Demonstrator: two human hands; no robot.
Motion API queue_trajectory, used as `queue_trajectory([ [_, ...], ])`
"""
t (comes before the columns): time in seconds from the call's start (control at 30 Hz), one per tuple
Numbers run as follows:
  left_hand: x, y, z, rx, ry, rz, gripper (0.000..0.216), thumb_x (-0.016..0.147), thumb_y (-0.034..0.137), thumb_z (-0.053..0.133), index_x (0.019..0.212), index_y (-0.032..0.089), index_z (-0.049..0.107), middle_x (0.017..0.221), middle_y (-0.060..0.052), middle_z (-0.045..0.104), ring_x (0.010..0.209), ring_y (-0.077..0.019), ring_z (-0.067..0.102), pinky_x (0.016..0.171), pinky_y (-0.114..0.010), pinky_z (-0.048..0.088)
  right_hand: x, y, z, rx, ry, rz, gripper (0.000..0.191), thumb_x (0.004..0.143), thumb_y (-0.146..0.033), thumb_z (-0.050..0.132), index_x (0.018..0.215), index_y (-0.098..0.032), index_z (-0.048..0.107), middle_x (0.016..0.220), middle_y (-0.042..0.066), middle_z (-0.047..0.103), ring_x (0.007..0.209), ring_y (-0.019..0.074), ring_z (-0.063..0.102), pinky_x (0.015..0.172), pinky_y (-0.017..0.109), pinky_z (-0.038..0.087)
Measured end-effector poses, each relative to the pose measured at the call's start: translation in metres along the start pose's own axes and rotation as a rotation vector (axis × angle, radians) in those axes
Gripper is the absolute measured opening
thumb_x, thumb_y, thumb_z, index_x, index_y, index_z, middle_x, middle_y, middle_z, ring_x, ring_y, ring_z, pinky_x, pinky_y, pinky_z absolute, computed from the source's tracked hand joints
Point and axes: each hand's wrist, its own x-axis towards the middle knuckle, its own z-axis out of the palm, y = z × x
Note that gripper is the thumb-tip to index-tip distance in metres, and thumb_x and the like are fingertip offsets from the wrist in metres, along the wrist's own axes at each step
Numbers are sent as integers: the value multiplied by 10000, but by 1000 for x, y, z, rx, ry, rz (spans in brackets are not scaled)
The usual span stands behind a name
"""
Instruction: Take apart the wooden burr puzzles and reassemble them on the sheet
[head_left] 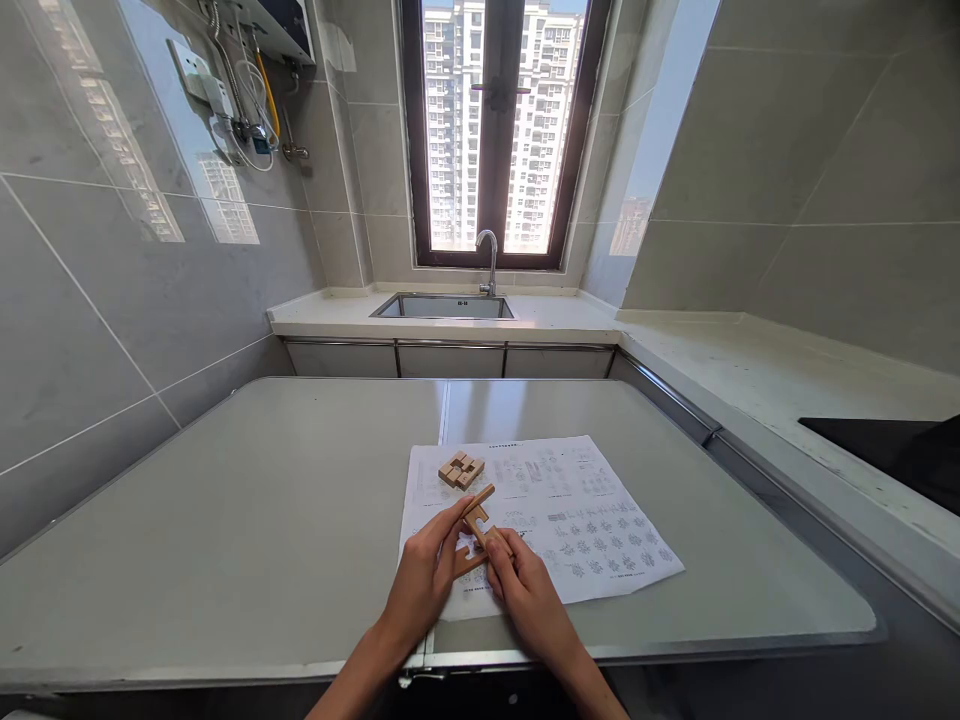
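Observation:
Notched wooden puzzle pieces (476,521) are held low over a printed sheet (525,600), between my two hands. My left hand (429,562) has its fingers closed around the left side of these pieces, where one stick points up and to the right. On the other side, the thumb and fingers of my right hand (529,582) pinch a notched piece. Another wooden bar (466,566) shows between the hands, below the rest. How the pieces join is partly hidden by my fingers. Just beyond them, a small cluster of wooden blocks (461,469) lies on the sheet.
The sheet, covered with small diagrams, lies on a wide pale table (225,520) with a seam down it. Behind are a white counter (577,310), a sink (442,306) and a faucet (491,262) under a window. A black panel (892,450) sits on the right counter.

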Motion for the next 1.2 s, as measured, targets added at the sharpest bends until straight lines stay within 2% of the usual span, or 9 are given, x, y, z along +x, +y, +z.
queue_trajectory([
  [0.27,0,2,1,21,-33,14,429,1078,294,456,1474,249,612,1284,-78,761,1079,-237,748,925,-372,653,0,2,0,-6,46,16,447,1047,-637,442,933,-228,582,626,-61,443,552,154,387,537,288,327],
  [0.4,-4,3,6,38,-168,114,463,1079,260,452,1531,286,549,1383,-80,721,1159,-251,739,1019,-410,617,3,4,3,-5,103,5,447,1043,-631,460,877,-229,563,612,-62,432,547,151,380,536,291,336],
  [0.5,-6,2,8,66,-143,140,446,1075,250,456,1504,286,574,1391,-82,718,1209,-261,724,1061,-438,593,5,6,4,14,91,12,439,1048,-624,456,873,-231,542,618,-67,426,551,148,376,538,288,328],
  [0.67,-6,5,5,30,-127,100,400,1072,260,452,1441,264,609,1381,-87,720,1228,-261,712,1047,-427,603,5,6,4,53,62,-3,416,1046,-597,490,868,-225,540,667,-51,460,601,146,414,582,283,372],
  [0.73,-6,6,4,41,-109,83,371,1074,272,449,1401,251,624,1311,-98,749,1156,-259,737,1016,-424,612,4,6,4,73,34,-10,402,1044,-591,501,897,-220,553,683,-46,476,607,145,424,581,280,378],
  [0.83,-6,6,3,35,-130,49,350,1089,303,425,1371,221,615,1013,-87,802,895,-232,772,898,-391,638,3,6,5,57,-2,-11,393,1049,-586,493,938,-216,562,672,-44,499,599,148,436,573,280,375],
  [0.9,-6,5,3,20,-143,34,348,1096,316,410,1365,209,601,864,-57,777,763,-213,748,835,-367,637,2,7,5,29,-6,-13,389,1055,-580,484,942,-216,561,664,-43,512,604,154,452,581,283,379],
  [1.2,-5,16,1,23,-201,85,354,1096,256,401,1381,231,610,756,-9,703,710,-189,696,831,-339,605,2,3,6,-18,15,-37,397,1067,-567,459,887,-224,551,664,-43,515,611,161,476,612,290,388],
])
